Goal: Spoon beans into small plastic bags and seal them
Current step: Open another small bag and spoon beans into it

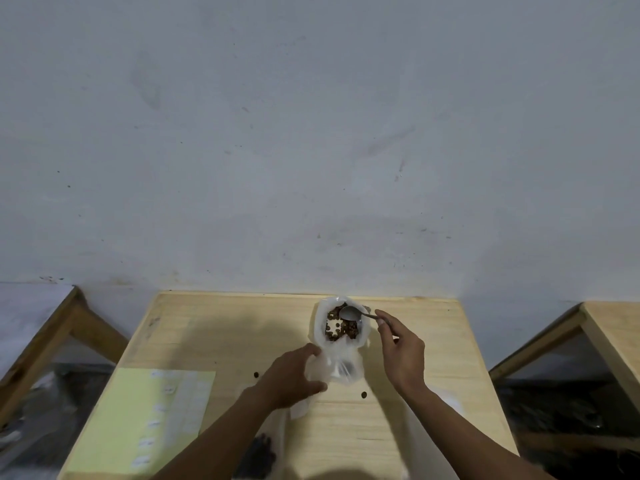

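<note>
Holding a small clear bag [341, 370] upright on the wooden surface [433, 341], your left hand [292, 374] curls its fingers around the bag's side. Your right hand [401, 355] pinches the handle of a metal spoon [353, 313]. Beyond the small bag, the spoon bowl sits over the open white sack of brown beans [341, 327]. Two loose beans lie on the surface nearby.
</note>
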The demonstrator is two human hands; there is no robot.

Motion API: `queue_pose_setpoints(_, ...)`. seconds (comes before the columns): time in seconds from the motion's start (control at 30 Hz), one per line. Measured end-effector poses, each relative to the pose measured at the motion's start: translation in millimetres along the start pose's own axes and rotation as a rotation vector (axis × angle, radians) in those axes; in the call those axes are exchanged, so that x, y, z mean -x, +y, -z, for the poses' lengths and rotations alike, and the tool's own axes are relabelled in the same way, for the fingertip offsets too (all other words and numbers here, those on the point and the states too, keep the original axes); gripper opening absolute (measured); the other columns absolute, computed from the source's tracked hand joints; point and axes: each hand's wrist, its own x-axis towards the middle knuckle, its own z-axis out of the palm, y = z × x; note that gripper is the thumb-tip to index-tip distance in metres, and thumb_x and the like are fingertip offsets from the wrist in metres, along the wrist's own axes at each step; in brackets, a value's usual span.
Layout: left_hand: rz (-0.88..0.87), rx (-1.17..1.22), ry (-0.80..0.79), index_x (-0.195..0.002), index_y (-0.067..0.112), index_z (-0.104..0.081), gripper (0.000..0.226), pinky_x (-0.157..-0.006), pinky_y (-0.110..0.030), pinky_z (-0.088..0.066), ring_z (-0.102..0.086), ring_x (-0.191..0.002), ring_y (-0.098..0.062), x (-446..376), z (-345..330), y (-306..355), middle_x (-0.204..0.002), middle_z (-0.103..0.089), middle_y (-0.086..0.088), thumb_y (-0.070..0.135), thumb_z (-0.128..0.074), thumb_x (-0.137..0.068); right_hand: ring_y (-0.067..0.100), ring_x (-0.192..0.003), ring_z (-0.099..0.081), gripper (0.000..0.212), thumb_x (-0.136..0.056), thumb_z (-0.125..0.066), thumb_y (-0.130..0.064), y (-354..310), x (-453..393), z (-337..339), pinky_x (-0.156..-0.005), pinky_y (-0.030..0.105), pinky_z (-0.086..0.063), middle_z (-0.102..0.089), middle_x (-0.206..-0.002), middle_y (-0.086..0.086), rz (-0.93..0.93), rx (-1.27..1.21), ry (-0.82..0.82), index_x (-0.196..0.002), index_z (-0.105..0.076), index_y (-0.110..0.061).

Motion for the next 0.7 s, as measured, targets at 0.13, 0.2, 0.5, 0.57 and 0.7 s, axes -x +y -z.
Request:
queue_pose_setpoints(0.13,-0.017,0.035,-0.039,-0.142,0.026,-0.036,0.082,-0.103,-0.035,-0.040,-0.048,-0.126,-0.015,-17,-3,2,-0.143,-0.044,0.008,0.046,-0.072,-0.072,-0.004,-0.080,-0.066,0.029,-0.099,-0.054,-0.014,16,-7,-2,-0.066,0.008,-0.046,-0.071,-0.098,-0.025,-0.014,0.029,-0.002,-0.102,-0.069,-0.038)
queue_pose_setpoints(0.2,-0.019,0.055,-0.036,-0.147,0.025,-0.028,0.091,-0.104,-0.036,-0.040,-0.045,-0.128,-0.015,-24,-2,2,-0.143,-0.042,0.008,0.047,-0.070,-0.070,0.002,-0.086,-0.069,0.026,-0.099,-0.052,-0.016,25,-10,-2,-0.069,0.012,-0.049,-0.070,-0.097,-0.027,-0.054,0.022,0.002,-0.098,-0.069,-0.036)
queue_pose_setpoints(0.5,-0.043,0.014,-0.040,-0.150,0.020,-0.024,0.094,-0.102,-0.035,-0.042,-0.048,-0.127,-0.016,-48,0,1,-0.146,-0.040,0.007,0.041,-0.071,-0.072,0.030,-0.081,-0.069,0.020,-0.096,-0.054,-0.002,43,-25,-14,-0.074,0.034,-0.055,-0.073,-0.090,0.015,-0.547,-0.262,0.011,-0.089,-0.073,-0.006)
queue_pose_setpoints(0.57,-0.044,0.025,-0.040,-0.150,0.023,-0.021,0.097,-0.101,-0.036,-0.044,-0.050,-0.125,-0.017,-50,1,-2,-0.142,-0.044,0.007,0.045,-0.069,-0.069,0.022,-0.066,-0.063,0.019,-0.097,-0.053,-0.001,42,-28,-12,-0.061,0.024,-0.050,-0.070,-0.086,0.020,-0.661,-0.332,0.031,-0.093,-0.071,0.001)
queue_pose_setpoints(0.7,-0.056,0.047,-0.001,-0.148,0.030,-0.026,0.090,-0.093,-0.034,-0.047,-0.057,-0.113,-0.018,-44,3,-6,-0.137,-0.048,0.013,0.045,-0.066,-0.069,0.027,-0.077,-0.066,0.019,-0.097,-0.054,-0.007,47,-30,-9,-0.074,0.033,-0.051,-0.072,-0.089,0.020,-0.696,-0.356,0.101,-0.095,-0.072,-0.003)
